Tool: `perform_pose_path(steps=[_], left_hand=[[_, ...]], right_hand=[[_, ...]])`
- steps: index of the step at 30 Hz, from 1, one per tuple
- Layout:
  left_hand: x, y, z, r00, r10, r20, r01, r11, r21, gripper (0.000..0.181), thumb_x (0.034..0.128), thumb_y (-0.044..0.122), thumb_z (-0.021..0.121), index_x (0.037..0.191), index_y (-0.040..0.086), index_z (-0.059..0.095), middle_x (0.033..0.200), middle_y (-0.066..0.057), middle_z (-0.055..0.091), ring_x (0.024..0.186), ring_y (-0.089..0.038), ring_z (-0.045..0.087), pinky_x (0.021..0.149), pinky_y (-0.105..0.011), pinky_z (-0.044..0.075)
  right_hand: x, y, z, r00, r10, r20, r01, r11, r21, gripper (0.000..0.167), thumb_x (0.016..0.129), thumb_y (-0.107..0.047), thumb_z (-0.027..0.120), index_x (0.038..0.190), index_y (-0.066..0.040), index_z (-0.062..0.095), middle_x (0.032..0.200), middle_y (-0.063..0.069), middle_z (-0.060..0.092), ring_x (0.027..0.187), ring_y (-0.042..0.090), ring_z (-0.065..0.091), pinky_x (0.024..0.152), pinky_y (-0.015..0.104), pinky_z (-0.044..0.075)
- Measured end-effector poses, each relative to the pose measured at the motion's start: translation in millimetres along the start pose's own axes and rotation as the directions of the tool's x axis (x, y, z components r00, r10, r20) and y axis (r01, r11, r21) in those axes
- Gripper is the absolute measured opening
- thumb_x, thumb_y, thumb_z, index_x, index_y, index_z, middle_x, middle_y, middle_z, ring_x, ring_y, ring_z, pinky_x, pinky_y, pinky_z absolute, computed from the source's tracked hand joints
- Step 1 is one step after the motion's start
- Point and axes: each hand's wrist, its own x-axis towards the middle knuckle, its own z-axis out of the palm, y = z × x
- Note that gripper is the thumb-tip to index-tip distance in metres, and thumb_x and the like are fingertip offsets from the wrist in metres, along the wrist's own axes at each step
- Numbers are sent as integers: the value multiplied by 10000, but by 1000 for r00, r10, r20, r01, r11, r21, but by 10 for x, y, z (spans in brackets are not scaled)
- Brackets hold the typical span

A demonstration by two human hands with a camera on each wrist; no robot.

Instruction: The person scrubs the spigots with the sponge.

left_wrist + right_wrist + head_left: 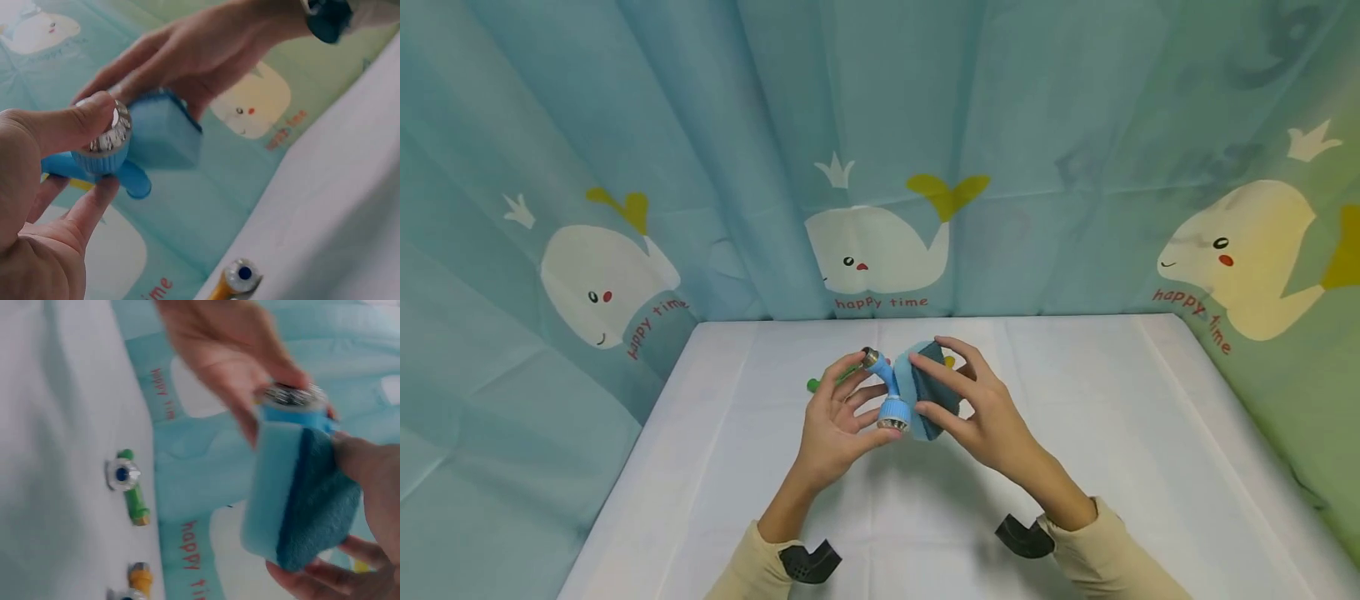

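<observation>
Pale blue-green cloth, a curtain (1052, 242) printed with white whales, fills the far side of what we see, behind a white tabletop (737, 483). Above it we find the right hand (988, 417) gripping a two-layer sponge (287, 494) between thumb and fingers and the left hand (835, 429) pinching a blue tap fitting (893, 410), thumb on its silver rim; the two hands are near each other but apart. The sponge is held in the air, its long axis running nearly up and down in the head view, pale foam facing the fitting, dark scouring layer towards the right. Just beside the foam, we see the fitting's long axis rise from its ribbed collar, whose silver mouth points down towards the person, to a bent neck ending up and to the left; whether sponge and fitting touch, we cannot tell. Near the tabletop's far edge lie a green fitting (134, 503), its length roughly along that edge, and a yellow fitting (141, 578).
</observation>
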Motion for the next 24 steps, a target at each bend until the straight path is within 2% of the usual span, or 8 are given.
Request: perform_pose_path(steps=[2, 5, 11, 15, 17, 19, 22, 24], left_hand=[[13, 17, 9, 1000, 17, -4, -17, 1000, -6, 941, 791, 47, 892, 1541, 25, 323, 1488, -261, 463, 1250, -330, 600, 952, -471, 578], [26, 29, 23, 1000, 9, -30, -9, 1000, 3, 948, 778, 38, 899, 1539, 47, 335, 1487, -250, 470, 1241, -338, 609, 944, -468, 583], [40, 29, 48, 999, 11, -50, -12, 1000, -3, 950, 774, 35, 902, 1532, 34, 329, 1498, -313, 436, 1236, -360, 611, 943, -466, 583], [45, 24, 68, 997, 14, -72, -15, 1000, -7, 961, 781, 3, 887, 1538, 46, 298, 1508, -338, 398, 1242, -381, 601, 950, -478, 576], [42, 23, 73, 996, 3, -91, -4, 1000, -13, 967, 781, -25, 878, 1538, 64, 283, 1505, -330, 397, 1238, -372, 604, 954, -474, 576], [40, 23, 77, 994, -7, -108, 5, 1000, -19, 971, 782, -32, 875, 1535, 73, 271, 1501, -320, 406, 1232, -367, 610, 955, -471, 576], [40, 32, 85, 993, -5, -122, 1, 1000, -28, 982, 777, -2, 890, 1530, 68, 264, 1498, -314, 423, 1223, -369, 615, 958, -482, 573], [40, 39, 87, 992, -2, -123, -1, 999, -32, 991, 770, 35, 906, 1527, 67, 268, 1495, -302, 438, 1221, -367, 616, 960, -484, 572]], right_hand=[[-11, 5, 34, 1000, -6, -21, 5, 999, -39, 616, 849, -150, 858, 1422, -190, 635, 1497, 211, 450, 883, 207, 619, 601, 285, 565], [-27, 43, 52, 998, 14, -60, -20, 995, -100, 605, 835, -144, 870, 1400, -181, 653, 1488, 227, 447, 861, 225, 629, 550, 283, 552], [-9, 24, 79, 991, -23, -130, 9, 995, -104, 634, 817, -129, 884, 1403, -192, 650, 1500, 216, 438, 855, 245, 637, 541, 286, 549], [-10, 31, 133, 985, 8, -172, -37, 986, -165, 611, 823, -143, 883, 1389, -190, 657, 1486, 234, 443, 846, 246, 617, 526, 276, 536], [-15, 29, 153, 977, 31, -213, -65, 986, -154, 615, 803, -130, 897, 1372, -187, 670, 1478, 221, 456, 824, 230, 602, 543, 292, 545], [-15, 17, 171, 971, 30, -236, -59, 991, -119, 630, 787, -117, 905, 1369, -181, 672, 1476, 221, 461, 811, 211, 590, 585, 307, 555], [-7, 3, 197, 974, 15, -225, -31, 997, -68, 628, 798, -109, 895, 1379, -164, 662, 1474, 235, 455, 796, 190, 587, 628, 319, 570], [8, 17, 196, 976, 26, -216, -43, 996, -77, 616, 814, -119, 886, 1385, -163, 657, 1472, 248, 452, 792, 192, 582, 625, 331, 569]])
